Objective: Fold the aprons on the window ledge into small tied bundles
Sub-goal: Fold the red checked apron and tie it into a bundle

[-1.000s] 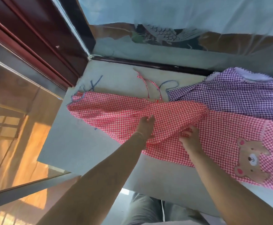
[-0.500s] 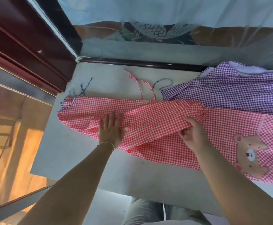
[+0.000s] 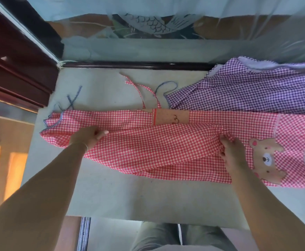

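Red gingham apron — spread lengthwise on window ledge | left hand and right hand each pinch the folded edge | advice — keep the fold taut, edges aligned.

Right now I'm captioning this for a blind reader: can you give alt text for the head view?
Two bare hands fold a red gingham apron with a bear patch on a pale window ledge: the left hand and right hand grip its folded edge. A purple gingham apron lies behind it.
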`<state>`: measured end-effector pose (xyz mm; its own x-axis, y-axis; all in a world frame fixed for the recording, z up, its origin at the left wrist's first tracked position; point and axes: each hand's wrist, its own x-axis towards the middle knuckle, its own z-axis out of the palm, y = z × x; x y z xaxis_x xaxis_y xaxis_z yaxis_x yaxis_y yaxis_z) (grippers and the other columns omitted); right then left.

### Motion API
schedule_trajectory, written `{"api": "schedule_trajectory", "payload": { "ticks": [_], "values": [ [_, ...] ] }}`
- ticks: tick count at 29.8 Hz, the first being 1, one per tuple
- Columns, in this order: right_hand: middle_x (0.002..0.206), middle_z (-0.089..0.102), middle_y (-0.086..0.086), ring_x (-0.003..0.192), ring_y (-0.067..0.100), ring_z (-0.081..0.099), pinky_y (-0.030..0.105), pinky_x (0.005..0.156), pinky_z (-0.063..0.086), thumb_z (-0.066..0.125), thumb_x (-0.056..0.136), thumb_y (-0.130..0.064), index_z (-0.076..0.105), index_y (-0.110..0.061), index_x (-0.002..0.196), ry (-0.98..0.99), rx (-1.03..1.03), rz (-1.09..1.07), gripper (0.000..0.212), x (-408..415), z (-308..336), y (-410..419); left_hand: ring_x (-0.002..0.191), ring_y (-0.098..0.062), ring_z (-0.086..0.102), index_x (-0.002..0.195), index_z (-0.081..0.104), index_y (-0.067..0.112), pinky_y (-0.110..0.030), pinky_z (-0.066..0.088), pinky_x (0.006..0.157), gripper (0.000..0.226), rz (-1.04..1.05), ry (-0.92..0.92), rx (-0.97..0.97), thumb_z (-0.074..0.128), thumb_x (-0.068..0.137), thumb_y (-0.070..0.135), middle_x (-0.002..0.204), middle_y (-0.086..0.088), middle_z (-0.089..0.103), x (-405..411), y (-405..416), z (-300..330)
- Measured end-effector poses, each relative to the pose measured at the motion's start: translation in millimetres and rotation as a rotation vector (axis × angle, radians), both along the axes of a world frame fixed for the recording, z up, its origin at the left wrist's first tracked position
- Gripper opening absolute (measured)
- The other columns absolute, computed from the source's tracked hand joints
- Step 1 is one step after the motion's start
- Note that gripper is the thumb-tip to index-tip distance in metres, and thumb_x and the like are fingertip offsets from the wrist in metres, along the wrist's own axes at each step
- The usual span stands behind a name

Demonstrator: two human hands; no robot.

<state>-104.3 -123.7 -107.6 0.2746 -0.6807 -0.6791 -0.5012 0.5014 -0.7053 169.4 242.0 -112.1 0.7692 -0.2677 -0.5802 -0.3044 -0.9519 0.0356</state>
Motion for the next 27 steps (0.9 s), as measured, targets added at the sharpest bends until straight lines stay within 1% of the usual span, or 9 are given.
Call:
{"api": "schedule_trajectory", "payload": {
  "ticks": [4, 6, 8, 11, 13, 17, 19, 22, 27],
  "values": [
    [0.13, 0.047, 0.017, 0.118, 0.032, 0.047, 0.043, 0.101, 0.041, 0.065, 0.086, -0.016, 0.042, -0.005, 0.13, 0.36, -0.641, 0.31, 0.051, 0, 2, 9, 0.071, -0.02, 0.057, 0.087, 0.06, 0.018, -0.033, 0.044, 0.068, 0.071, -0.071, -0.078, 0.125, 0.017, 0.083, 0.073, 0.077, -0.001, 0.062, 2, 11, -1],
    [0.122, 0.053, 0.012, 0.113, 0.028, 0.049, 0.044, 0.1, 0.044, 0.061, 0.086, -0.017, 0.051, -0.008, 0.122, 0.311, -0.989, 0.485, 0.038, 7, 6, 26, 0.064, -0.02, 0.055, 0.088, 0.06, 0.016, -0.033, 0.046, 0.063, 0.071, -0.029, -0.173, 0.123, 0.016, 0.087, 0.07, 0.068, -0.001, 0.057, -4, 7, 0],
    [0.114, 0.058, 0.0, 0.111, 0.02, 0.052, 0.043, 0.103, 0.041, 0.054, 0.09, -0.024, 0.057, -0.017, 0.114, 0.161, -1.107, 0.882, 0.025, 19, 6, 52, 0.06, -0.019, 0.05, 0.092, 0.062, 0.014, -0.032, 0.044, 0.059, 0.064, 0.003, -0.224, 0.113, 0.02, 0.093, 0.063, 0.063, 0.0, 0.052, -7, 1, 0],
    [0.142, 0.045, -0.003, 0.137, 0.026, 0.035, 0.058, 0.116, 0.009, 0.033, 0.095, -0.054, 0.045, -0.029, 0.134, 0.237, -1.03, 1.422, 0.048, 33, -9, 90, 0.064, -0.022, 0.053, 0.097, 0.06, 0.013, -0.033, 0.046, 0.062, 0.067, 0.017, -0.224, 0.078, 0.015, 0.093, 0.063, 0.064, 0.0, 0.051, -7, -6, -1],
    [0.16, 0.011, -0.004, 0.147, 0.029, 0.005, 0.063, 0.109, -0.007, 0.015, 0.089, -0.073, 0.019, -0.035, 0.148, 0.427, -0.857, 1.546, 0.071, 38, -20, 94, 0.067, -0.022, 0.055, 0.098, 0.06, 0.016, -0.034, 0.048, 0.066, 0.071, -0.023, -0.194, 0.052, 0.011, 0.09, 0.066, 0.07, -0.001, 0.058, -5, -3, 4],
    [0.158, -0.023, -0.006, 0.144, 0.031, -0.021, 0.069, 0.106, -0.008, 0.009, 0.081, -0.08, -0.007, -0.038, 0.15, 0.505, -0.741, 1.614, 0.082, 38, -32, 88, 0.086, -0.025, 0.064, 0.1, 0.068, 0.028, -0.038, 0.048, 0.092, 0.064, -0.284, -0.138, 0.011, 0.032, 0.082, 0.076, 0.087, 0.002, 0.07, 6, 29, 10],
    [0.156, -0.027, -0.006, 0.143, 0.032, -0.023, 0.07, 0.106, -0.007, 0.009, 0.081, -0.08, -0.01, -0.038, 0.15, 0.513, -0.739, 1.625, 0.084, 37, -33, 88, 0.08, -0.02, 0.06, 0.089, 0.068, 0.027, -0.036, 0.048, 0.089, 0.061, -0.309, -0.073, 0.107, 0.038, 0.078, 0.079, 0.077, 0.007, 0.065, 16, 45, 10],
    [0.151, -0.035, -0.005, 0.142, 0.032, -0.026, 0.07, 0.106, -0.007, 0.007, 0.078, -0.081, -0.015, -0.038, 0.149, 0.526, -0.742, 1.64, 0.086, 36, -36, 91, 0.085, -0.019, 0.058, 0.091, 0.07, 0.023, -0.037, 0.049, 0.09, 0.041, -0.257, -0.005, 0.221, 0.05, 0.088, 0.059, 0.08, 0.006, 0.063, 30, 66, 10],
    [0.15, -0.037, -0.005, 0.142, 0.032, -0.027, 0.07, 0.106, -0.008, 0.004, 0.076, -0.082, -0.018, -0.038, 0.148, 0.538, -0.758, 1.634, 0.087, 37, -39, 91, 0.106, -0.03, 0.059, 0.105, 0.065, 0.02, -0.039, 0.043, 0.094, 0.027, 0.02, -0.022, 0.079, 0.051, 0.095, 0.041, 0.111, -0.005, 0.067, 45, 89, 7]
  ]
}}
